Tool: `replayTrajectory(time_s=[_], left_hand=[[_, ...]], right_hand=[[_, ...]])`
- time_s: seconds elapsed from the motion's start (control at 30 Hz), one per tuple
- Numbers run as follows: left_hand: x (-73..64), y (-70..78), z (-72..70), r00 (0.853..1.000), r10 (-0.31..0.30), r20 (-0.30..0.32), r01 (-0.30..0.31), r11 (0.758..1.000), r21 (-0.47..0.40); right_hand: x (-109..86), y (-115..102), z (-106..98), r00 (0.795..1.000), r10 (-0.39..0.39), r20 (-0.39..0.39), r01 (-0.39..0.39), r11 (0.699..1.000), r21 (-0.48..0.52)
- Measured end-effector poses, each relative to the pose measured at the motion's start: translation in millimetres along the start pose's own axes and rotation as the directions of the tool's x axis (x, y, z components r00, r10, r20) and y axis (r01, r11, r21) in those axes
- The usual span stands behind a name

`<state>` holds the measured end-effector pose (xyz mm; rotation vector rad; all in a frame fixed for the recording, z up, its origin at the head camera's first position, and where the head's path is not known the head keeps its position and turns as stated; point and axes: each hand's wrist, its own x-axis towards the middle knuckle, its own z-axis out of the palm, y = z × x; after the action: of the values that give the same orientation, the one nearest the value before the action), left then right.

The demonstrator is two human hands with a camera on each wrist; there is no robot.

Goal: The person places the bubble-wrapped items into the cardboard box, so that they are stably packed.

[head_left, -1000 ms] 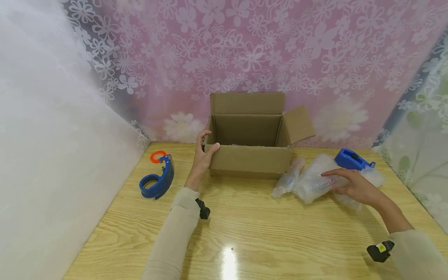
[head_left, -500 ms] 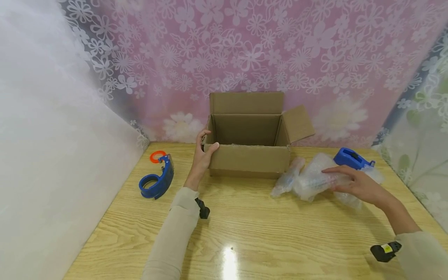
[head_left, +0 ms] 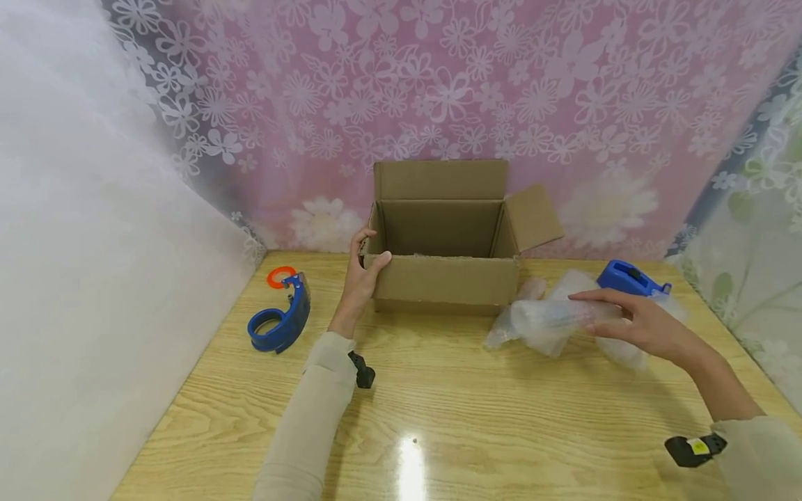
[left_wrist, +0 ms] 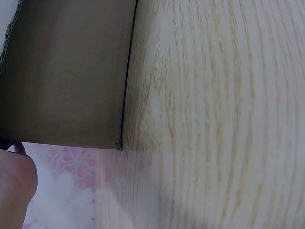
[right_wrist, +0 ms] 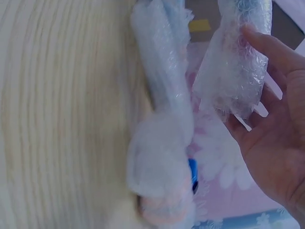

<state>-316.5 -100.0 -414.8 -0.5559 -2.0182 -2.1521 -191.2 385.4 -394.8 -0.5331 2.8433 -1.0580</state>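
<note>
An open cardboard box stands at the back middle of the table. My left hand grips its left front corner, thumb over the front panel and fingers at the left side. In the left wrist view, only part of that hand shows beside the box. With thumb and fingers, my right hand holds a bubble-wrapped bundle just right of the box. The right wrist view shows this bundle raised off the table; the wrap blurs its contents. More bubble-wrapped bundles lie below and behind it.
A blue tape dispenser sits at the back right, behind the wrapped bundles. At the left lie another blue tape dispenser and an orange ring. The box's back flap and right flap stand spread out. Patterned curtains surround the table.
My right hand has lifted one bubble-wrapped bundle off the others, and its free end has swung toward the box. The left hand keeps its hold on the box.
</note>
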Motion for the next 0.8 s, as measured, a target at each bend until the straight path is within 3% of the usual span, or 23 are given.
replayTrajectory(time_s=[0.17, 0.6, 0.8], left_hand=[[0.6, 0.3, -0.1, 1.000, -0.015, -0.002, 0.015, 1.000, 0.017], [-0.5, 0.5, -0.7, 1.000, -0.009, -0.002, 0.009, 0.999, 0.036], [-1.6, 1.9, 0.3, 1.000, -0.025, -0.009, 0.025, 0.999, 0.043]], right_hand=[[3.4, -18.4, -0.6, 1.000, -0.001, -0.019, 0.001, 1.000, -0.029], [10.1, -52.5, -4.6, 0.997, -0.007, -0.081, 0.007, 1.000, 0.006], [12.7, -70.3, -4.1, 0.989, -0.024, -0.149, 0.025, 1.000, 0.008]])
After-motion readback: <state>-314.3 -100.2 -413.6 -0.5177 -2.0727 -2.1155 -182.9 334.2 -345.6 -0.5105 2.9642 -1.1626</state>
